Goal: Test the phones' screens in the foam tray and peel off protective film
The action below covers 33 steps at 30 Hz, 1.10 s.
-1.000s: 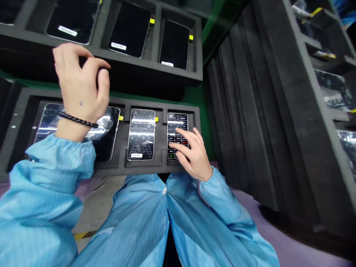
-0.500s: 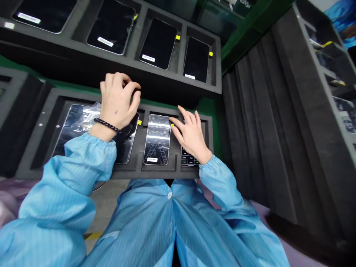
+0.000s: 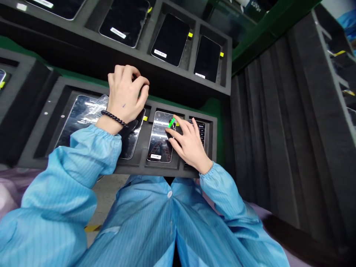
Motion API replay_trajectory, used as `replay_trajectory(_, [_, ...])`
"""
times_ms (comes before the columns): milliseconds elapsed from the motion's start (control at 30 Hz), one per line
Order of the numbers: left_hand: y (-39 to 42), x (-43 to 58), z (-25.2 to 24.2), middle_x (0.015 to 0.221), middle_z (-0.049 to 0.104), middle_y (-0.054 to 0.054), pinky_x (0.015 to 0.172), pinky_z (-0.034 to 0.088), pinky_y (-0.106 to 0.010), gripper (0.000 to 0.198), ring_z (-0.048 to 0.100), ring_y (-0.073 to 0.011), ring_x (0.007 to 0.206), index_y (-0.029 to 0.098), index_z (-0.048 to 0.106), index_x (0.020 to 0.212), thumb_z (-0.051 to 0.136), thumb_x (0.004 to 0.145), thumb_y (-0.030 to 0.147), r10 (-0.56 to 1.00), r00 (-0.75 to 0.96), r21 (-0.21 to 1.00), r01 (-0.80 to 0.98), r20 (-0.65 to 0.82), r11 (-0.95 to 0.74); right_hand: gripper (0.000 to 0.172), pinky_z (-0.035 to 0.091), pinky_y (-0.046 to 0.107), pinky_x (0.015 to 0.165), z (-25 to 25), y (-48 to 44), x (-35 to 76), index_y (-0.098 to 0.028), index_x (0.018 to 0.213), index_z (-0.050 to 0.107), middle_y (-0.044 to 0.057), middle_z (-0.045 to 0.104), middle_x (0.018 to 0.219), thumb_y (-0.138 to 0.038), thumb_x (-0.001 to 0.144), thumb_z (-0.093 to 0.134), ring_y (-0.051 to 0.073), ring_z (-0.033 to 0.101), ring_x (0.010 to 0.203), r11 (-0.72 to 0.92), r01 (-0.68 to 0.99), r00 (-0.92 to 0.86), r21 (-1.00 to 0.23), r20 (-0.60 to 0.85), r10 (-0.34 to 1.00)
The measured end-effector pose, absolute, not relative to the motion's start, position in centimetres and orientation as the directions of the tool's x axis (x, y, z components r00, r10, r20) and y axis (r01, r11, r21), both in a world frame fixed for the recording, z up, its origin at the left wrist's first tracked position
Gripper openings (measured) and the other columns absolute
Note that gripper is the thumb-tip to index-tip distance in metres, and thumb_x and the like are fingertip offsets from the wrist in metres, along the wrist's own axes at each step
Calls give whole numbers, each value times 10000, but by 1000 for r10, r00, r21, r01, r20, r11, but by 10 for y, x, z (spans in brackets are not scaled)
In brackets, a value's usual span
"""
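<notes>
A dark foam tray (image 3: 130, 170) in front of me holds a large tablet (image 3: 83, 115) under clear film, a lit middle phone (image 3: 160, 141) and a right phone (image 3: 200, 129) showing a grid of buttons. My right hand (image 3: 189, 146) lies over the gap between the two phones, fingers spread, its fingertips on the middle phone's screen where green marks glow. My left hand (image 3: 126, 94) hovers above the tablet's right end, fingers curled together in a loose pinch with nothing visible in them; a dark bead bracelet sits on that wrist.
A second foam tray (image 3: 178, 79) above holds several dark tablets with white labels and yellow tabs. Tall ribbed foam racks (image 3: 278, 129) stand close on the right. Another foam block (image 3: 16, 111) is at the left. My blue smock fills the lower view.
My right hand moved left from the right phone's button grid onto the middle phone's screen. My left hand came down and right, staying curled. The view shifted, showing more of the upper tray.
</notes>
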<state>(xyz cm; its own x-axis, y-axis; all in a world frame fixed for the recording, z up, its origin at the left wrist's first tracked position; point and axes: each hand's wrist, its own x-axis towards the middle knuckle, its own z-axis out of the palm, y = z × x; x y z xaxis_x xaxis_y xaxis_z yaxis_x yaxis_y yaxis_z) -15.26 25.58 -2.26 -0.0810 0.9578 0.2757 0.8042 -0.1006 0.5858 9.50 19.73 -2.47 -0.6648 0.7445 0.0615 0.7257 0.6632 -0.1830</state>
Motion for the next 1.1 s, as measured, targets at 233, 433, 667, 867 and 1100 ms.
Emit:
replay_trajectory(233, [254,-151,-25,1253,602,-72,1159,265,-526,311,411,-312,1316,268,653,949,511,906,541,934,-104,688,704,343,-174,362,196,591,1259,-20,176,91,-249,1295,661,107,414,1602,-368,1058,416,264,442,1409,716,663,-728,-218,37,685])
replay_trajectory(433, [254,-149,-21,1261,558,-93,1136,251,-549,296,399,-334,1301,250,660,960,505,934,501,956,-99,645,757,276,-108,349,200,603,1257,-17,160,84,-235,1274,670,116,421,1600,-362,1047,438,269,451,1407,760,594,-786,-265,8,618])
replay_trajectory(667, [254,-149,-21,1283,541,-100,1113,254,-555,290,383,-332,1264,245,664,1011,462,962,447,961,-71,596,795,269,-108,326,207,597,1256,-21,140,75,-203,1228,671,128,455,1576,-356,1033,458,261,478,1374,821,488,-852,-297,42,522])
replay_trajectory(867, [255,-150,-22,1267,554,-86,1109,276,-543,244,397,-323,1264,254,659,990,486,948,421,956,-74,596,795,284,-115,322,198,549,1267,-13,151,75,-241,1176,702,87,504,1541,-360,1045,434,228,502,1345,812,472,-847,-344,78,526])
replay_trajectory(1100, [254,-149,-21,1260,573,-89,1101,301,-542,292,415,-318,1249,247,647,988,455,964,466,954,-77,580,807,289,-110,318,172,563,1263,-3,221,56,-232,1250,667,99,419,1590,-312,1035,447,277,412,1419,629,751,-626,-201,84,775])
